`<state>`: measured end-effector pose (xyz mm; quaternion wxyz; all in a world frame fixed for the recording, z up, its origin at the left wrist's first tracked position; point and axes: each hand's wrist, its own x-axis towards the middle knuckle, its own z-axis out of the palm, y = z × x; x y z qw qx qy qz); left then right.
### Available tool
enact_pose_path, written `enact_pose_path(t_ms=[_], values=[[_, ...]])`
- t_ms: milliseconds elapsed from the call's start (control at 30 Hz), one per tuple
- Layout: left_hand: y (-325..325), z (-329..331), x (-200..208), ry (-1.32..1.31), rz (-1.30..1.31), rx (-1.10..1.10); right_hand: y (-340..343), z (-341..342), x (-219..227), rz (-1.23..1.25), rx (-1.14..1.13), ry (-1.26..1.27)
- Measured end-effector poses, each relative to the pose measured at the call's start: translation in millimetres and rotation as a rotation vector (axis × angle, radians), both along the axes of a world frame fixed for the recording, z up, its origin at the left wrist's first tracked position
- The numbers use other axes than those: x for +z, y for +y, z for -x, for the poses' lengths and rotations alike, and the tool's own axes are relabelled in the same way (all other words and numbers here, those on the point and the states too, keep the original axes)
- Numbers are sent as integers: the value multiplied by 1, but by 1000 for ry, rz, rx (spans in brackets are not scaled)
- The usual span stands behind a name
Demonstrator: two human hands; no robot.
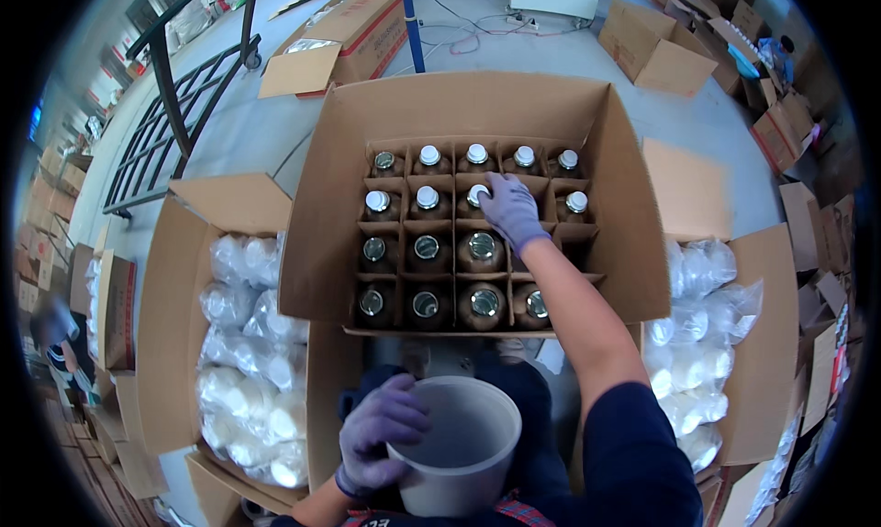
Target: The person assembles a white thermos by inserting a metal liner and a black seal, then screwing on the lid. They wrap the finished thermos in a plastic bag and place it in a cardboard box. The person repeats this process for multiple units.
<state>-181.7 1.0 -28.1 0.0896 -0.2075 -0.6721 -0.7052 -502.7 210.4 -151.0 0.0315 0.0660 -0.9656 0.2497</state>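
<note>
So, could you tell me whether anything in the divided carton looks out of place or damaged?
Nothing looks damaged or spilled. In the carton, the back two rows of brown bottles have white caps; the front two rows are uncapped. The right hand rests on a second-row bottle.

In the divided carton [633,252] I count sixteen brown bottles [482,302] in plain sight. Eight wear white caps [429,155]: four along the far edge, four in the next row. Eight stand open: one in the far-left corner, three in the third row, four along the near edge. My right hand [510,213] and its arm hide four more cells. One grey bucket [454,454]. Two side cartons of bagged caps, one left [174,343], one right [766,343].
</note>
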Motion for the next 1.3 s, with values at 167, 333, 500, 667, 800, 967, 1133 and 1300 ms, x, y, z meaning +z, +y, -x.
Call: enact_pose_path(t_ms=[167,333,500,667,800,967,1133,1300], values=[[0,9,-15,-253,-409,-32,-34,66,-104,-293,54,-243],[-23,76,-18,-835,-525,117,-17,17,27,-98,153,230],[-9,153,-46,-760,-999,-668,3,-170,214,-229,512,692],[14,91,38,-516,-660,-388,27,-221,260,168,465,588],[0,23,49,-355,21,-103,10,-201,217,632,550,-22],[-29,-89,13,-506,192,13,-5,-253,170,499,847,-427],[2,-130,37,-299,362,-294,69,-300,201,516,808,-598],[-25,-182,-4,-362,193,-399,182,-426,150,785,187,-591]])
